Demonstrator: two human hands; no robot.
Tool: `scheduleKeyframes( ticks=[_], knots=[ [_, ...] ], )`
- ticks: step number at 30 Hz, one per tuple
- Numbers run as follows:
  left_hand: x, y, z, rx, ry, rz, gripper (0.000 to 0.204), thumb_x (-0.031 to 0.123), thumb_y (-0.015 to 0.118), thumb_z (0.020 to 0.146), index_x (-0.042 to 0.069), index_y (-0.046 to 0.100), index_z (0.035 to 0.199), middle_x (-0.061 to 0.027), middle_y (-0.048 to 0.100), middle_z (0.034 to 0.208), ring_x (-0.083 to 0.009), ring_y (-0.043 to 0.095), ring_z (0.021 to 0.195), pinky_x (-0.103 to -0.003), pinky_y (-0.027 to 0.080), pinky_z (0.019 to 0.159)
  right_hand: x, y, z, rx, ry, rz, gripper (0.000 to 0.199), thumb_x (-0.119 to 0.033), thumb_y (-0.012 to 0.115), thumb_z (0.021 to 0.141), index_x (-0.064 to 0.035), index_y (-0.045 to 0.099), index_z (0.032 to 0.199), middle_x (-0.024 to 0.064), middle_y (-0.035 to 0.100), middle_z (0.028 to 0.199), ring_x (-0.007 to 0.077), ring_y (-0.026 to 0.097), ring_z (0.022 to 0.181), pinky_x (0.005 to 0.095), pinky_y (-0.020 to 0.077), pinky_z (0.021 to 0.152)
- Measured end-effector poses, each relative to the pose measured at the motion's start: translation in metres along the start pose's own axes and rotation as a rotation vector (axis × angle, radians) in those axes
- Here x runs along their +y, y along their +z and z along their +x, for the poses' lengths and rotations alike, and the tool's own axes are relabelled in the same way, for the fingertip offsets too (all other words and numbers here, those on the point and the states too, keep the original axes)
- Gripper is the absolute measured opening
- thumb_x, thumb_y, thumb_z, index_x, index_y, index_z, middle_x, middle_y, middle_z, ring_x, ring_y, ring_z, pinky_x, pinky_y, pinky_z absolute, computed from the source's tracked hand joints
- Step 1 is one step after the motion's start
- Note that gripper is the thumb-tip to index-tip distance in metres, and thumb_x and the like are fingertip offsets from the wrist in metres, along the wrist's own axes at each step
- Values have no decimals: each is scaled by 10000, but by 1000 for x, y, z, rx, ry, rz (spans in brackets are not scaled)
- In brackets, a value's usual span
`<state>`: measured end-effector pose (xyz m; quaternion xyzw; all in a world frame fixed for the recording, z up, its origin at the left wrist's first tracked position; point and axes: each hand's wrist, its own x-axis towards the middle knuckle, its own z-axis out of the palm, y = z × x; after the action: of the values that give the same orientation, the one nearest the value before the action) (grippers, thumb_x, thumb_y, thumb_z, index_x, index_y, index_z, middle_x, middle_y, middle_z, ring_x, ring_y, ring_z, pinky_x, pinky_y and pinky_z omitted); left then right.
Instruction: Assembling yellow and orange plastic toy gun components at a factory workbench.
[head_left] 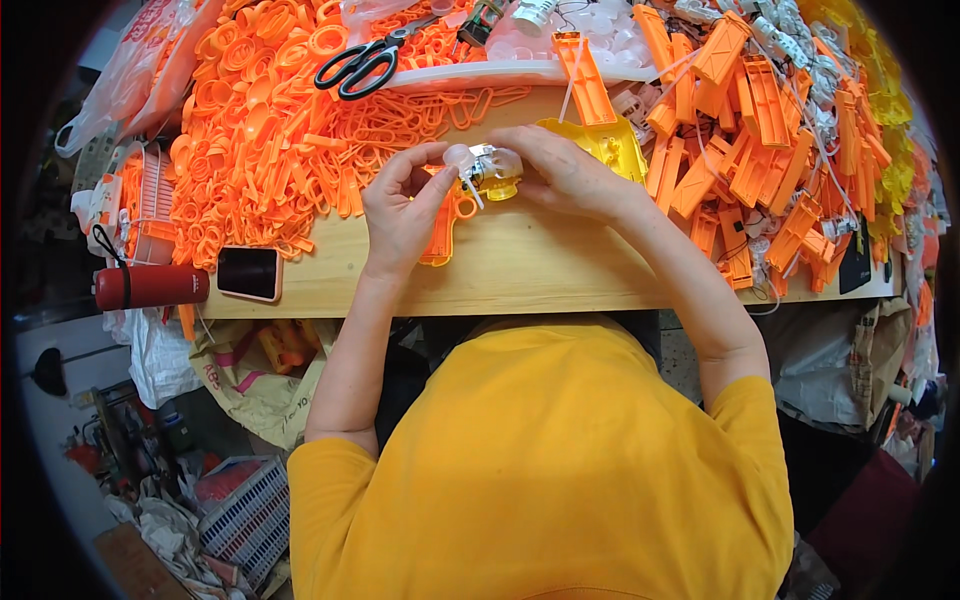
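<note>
Over the middle of the table, both my hands meet at a small assembly point(490, 166) with a white and clear upper part and a yellow lower part. My right hand point(575, 178) has its fingers closed round the assembly's right side. My left hand point(402, 210) pinches at a small translucent round piece point(458, 157) on its left; a short white stem point(474, 192) hangs just below. Under my left fingers lies an orange plastic part point(438, 240), with an orange ring point(465, 207) beside it. Behind my right hand rests a yellow shell point(622, 150).
Orange rings and clips point(270, 130) are heaped at left; orange rectangular housings point(770, 160) with wires pile up at right. Black-handled scissors point(370, 65) lie near a white tray edge point(520, 73). A phone point(250, 272) and red flask point(160, 287) sit at the left front.
</note>
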<state>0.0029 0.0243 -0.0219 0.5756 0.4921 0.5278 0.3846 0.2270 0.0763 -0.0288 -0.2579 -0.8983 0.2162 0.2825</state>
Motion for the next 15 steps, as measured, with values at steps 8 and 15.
scheduleKeyframes(
  ticks=[8,15],
  knots=[
    [-3,-3,-2,53,39,-15,219,33,709,831,9,668,1045,16,615,811,-25,494,636,-176,422,584,4,2,0,-7,5,35,488,59,671,710,-40,520,1164,142,558,1219,322,548,1131,377,478,943],
    [18,8,1,-195,235,345,191,36,732,765,40,682,950,-95,678,870,-194,640,735,-296,508,619,7,2,2,1,7,104,464,63,675,707,-29,539,1141,145,569,1201,328,569,1092,367,507,892]
  ],
)
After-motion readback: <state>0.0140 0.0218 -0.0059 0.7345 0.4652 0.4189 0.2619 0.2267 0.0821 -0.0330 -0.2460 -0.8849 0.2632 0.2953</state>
